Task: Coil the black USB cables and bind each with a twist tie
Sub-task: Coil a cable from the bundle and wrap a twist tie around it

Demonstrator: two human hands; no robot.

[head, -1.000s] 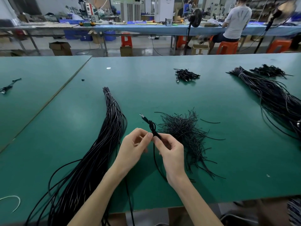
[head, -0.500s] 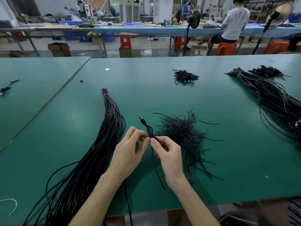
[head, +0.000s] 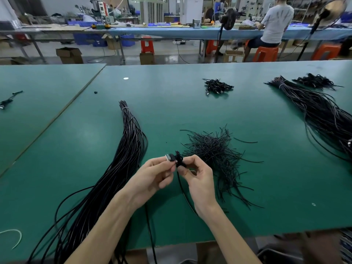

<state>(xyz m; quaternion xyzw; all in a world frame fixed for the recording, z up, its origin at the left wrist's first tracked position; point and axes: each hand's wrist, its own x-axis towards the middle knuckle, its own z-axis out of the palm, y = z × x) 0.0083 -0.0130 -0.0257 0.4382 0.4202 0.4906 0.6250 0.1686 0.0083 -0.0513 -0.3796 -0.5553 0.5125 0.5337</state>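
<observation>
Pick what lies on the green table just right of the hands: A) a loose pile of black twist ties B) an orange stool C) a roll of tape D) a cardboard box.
A: the twist tie pile spreads just right of the right hand, which pinches the USB cable.

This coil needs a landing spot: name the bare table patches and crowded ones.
Bare: table between left cable bundle, small coil pile and tie pile; also between tie pile and right bundle. Crowded: near edge beside the tie pile.
</observation>
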